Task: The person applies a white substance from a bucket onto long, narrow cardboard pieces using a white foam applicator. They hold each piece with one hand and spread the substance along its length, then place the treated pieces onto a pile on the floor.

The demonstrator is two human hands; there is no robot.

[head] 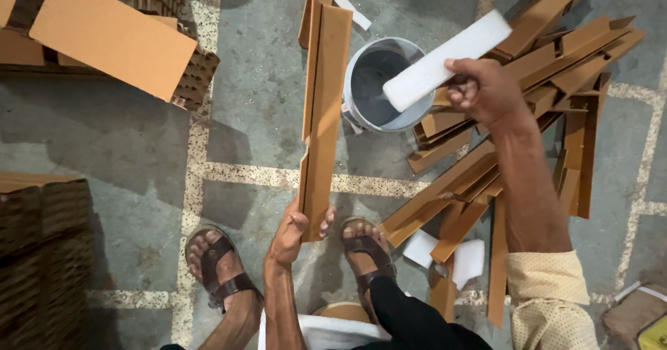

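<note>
The head view looks straight down on a grey concrete floor [264, 114], rough and stained, crossed by pale speckled strips that mark it into large squares. The left hand [292, 235] is closed around the lower end of a long brown cardboard angle strip [324, 114], fingers curled over its edge and thumb on the near side; the strip runs away from the person, held above the floor between the two sandalled feet [219, 267] and reaching up past a bucket. The right hand [486, 89] is clenched on one end of a white foam block [448, 58], which slants with its free end over the mouth of the grey bucket [379, 82]; the bucket stands on the floor just right of the strip and holds something dark, though what it is cannot be told. To the right lies a loose heap of similar cardboard strips [556, 79], crossing one another, with a few white foam pieces [467, 260] on the floor near its lower end. At upper left a flat cardboard sheet [111, 34] rests on a stack of honeycomb board [198, 79], and a darker stack of corrugated board [45, 253] sits at the left edge in shade.
</note>
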